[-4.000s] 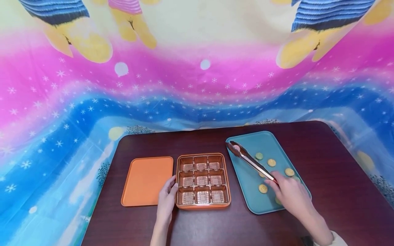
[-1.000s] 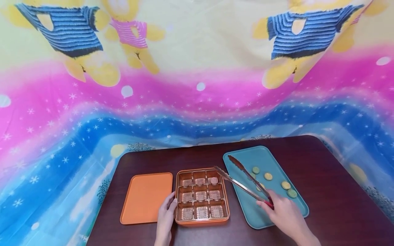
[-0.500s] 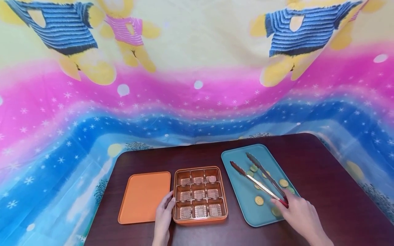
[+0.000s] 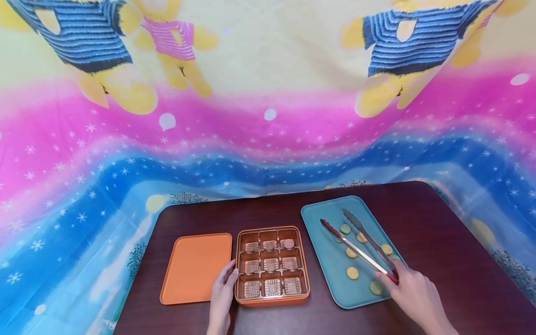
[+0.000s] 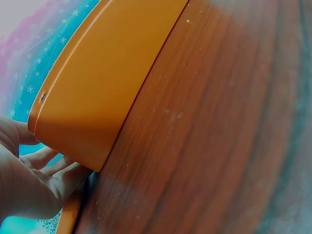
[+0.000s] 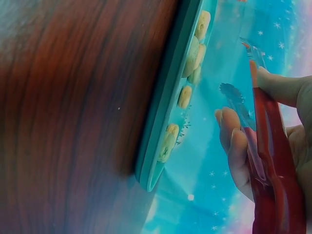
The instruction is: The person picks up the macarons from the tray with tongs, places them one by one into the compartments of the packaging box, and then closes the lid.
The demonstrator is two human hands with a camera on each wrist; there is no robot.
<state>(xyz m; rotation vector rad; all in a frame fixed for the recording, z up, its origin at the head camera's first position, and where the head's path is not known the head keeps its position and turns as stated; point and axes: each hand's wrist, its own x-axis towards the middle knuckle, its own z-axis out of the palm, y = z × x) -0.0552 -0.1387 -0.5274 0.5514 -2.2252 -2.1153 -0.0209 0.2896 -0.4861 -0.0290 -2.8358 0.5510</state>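
Note:
My left hand rests with its fingers against the left side of an orange box holding a brown insert of square compartments. One pink round cookie-like piece lies in the back right compartment. In my right hand I grip metal tongs by their red handles. Their arms are spread over the blue-green tray, with nothing pinched between the tips. Yellow and green round cookie-like pieces lie on that tray. The right wrist view shows the tongs' handles in my fingers.
A flat orange lid-like square lies left of the box. Everything sits on a dark wood-grain table, whose back edge meets a printed cloth backdrop. The tray has a low raised rim.
The pink piece, earlier between the tongs over the tray, now lies in the back right compartment. The tongs have opened and moved right, back over the tray. My left hand stays beside the box.

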